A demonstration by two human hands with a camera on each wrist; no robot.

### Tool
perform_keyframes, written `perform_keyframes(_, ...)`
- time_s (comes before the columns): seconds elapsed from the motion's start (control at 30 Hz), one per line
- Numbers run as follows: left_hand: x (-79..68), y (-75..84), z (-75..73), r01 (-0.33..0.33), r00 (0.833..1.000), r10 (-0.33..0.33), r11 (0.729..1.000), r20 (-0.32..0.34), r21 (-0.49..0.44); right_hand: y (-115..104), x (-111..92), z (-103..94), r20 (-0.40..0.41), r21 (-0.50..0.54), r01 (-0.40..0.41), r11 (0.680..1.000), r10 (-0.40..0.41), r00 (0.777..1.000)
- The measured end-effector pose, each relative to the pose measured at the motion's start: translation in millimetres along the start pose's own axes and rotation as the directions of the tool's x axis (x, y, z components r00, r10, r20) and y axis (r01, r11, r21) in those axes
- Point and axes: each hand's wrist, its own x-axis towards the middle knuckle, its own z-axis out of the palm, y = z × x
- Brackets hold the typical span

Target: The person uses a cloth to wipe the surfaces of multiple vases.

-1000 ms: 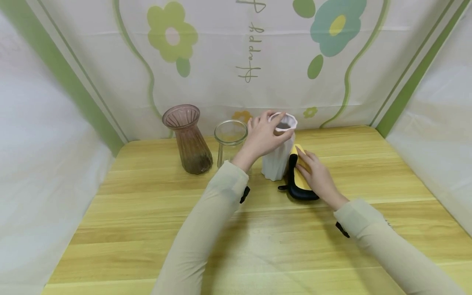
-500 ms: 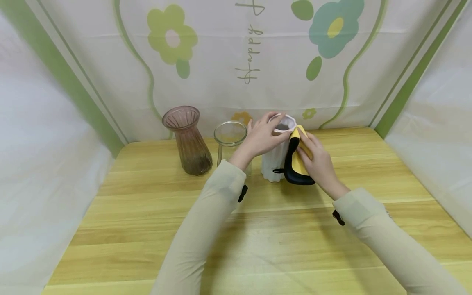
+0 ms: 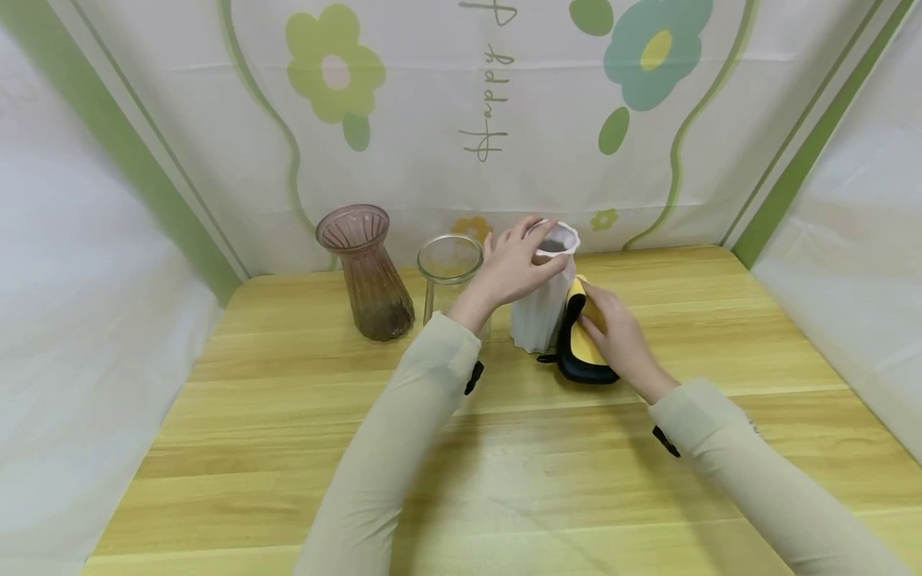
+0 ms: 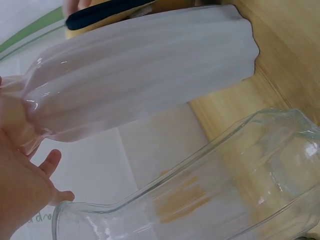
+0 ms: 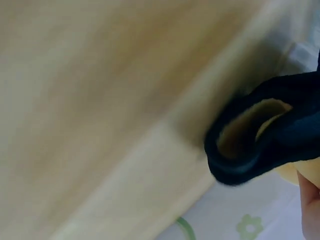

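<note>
On the pale wood-grain bench (image 3: 519,496) before me: one glossy white fluted vase (image 3: 535,316), scallop-rimmed, upright, its rim held by the left grip (image 3: 508,270), thumb and fingers partly spread. At its side: one soft yellow black-edged cloth mitt (image 3: 585,348), pinched by the right grip (image 3: 621,334). Alongside: one clear glass vase (image 3: 441,291); one purple-brown ribbed glass vase (image 3: 374,282). Behind: white floral curtain (image 3: 425,112), lettered "Happy".
</note>
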Motion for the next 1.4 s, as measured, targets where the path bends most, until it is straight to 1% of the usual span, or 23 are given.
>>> perform_keyframes(0.13,-0.5,0.8,0.1,-0.002,1.0,0.002,1.0,-0.005,0.001,7.5,-6.3,5.8,0.048,-0.05,-0.003,0.999,0.005,0.999)
perform_keyframes(0.3,-2.1,2.1,-0.5,0.0,1.0,-0.001,1.0,-0.012,-0.005,8.7,-7.6,7.7,0.043,-0.06,0.005,0.998,-0.002,0.999)
perform_keyframes(0.4,-2.9,1.6,-1.0,-0.002,1.0,0.002,1.0,-0.012,0.011,6.1,-4.9,5.8,0.01,-0.048,0.01,0.999,-0.01,1.0)
perform_keyframes(0.57,-3.2,1.7,-4.2,0.006,1.0,-0.006,0.999,-0.007,0.045,-2.1,3.7,-1.9,-0.101,-0.005,0.05,0.999,-0.05,0.994)
perform_keyframes(0.7,-3.5,0.4,-7.7,0.002,1.0,-0.002,1.0,-0.004,0.027,-11.6,12.7,-8.5,-0.173,0.039,0.1,0.994,-0.092,0.981)
perform_keyframes(0.8,-3.4,0.0,-9.0,-0.004,1.0,0.004,1.0,0.008,0.001,-19.5,18.7,-12.9,-0.195,0.066,0.124,0.99,-0.109,0.975)
perform_keyframes(0.97,-3.3,-0.4,-8.2,0.002,0.999,-0.001,0.999,0.036,-0.043,-26.3,21.9,-15.0,-0.18,0.086,0.113,0.99,-0.096,0.979)
perform_keyframes(1.07,-3.3,-1.9,-6.9,0.002,0.999,0.001,0.998,0.045,-0.057,-23.5,19.5,-11.9,-0.175,0.075,0.104,0.992,-0.09,0.98)
perform_keyframes(1.17,-3.3,-2.7,-5.6,-0.002,0.999,0.004,0.999,0.04,-0.054,-18.1,15.1,-8.0,-0.162,0.059,0.088,0.994,-0.077,0.984)
perform_keyframes(1.23,-3.3,-2.4,-4.8,-0.001,0.999,0.002,0.999,0.032,-0.049,-13.8,11.3,-5.0,-0.129,0.043,0.063,0.997,-0.057,0.99)
perform_keyframes(1.3,-3.4,-1.9,-4.0,-0.001,1.0,0.002,0.999,0.021,-0.046,-8.7,6.5,-1.3,-0.079,0.016,0.029,0.999,-0.028,0.996)
perform_keyframes(1.4,-3.4,-1.7,-2.9,-0.001,1.0,0.001,0.999,0.009,-0.033,-1.6,-0.9,4.8,-0.003,-0.03,-0.015,0.999,0.015,1.0)
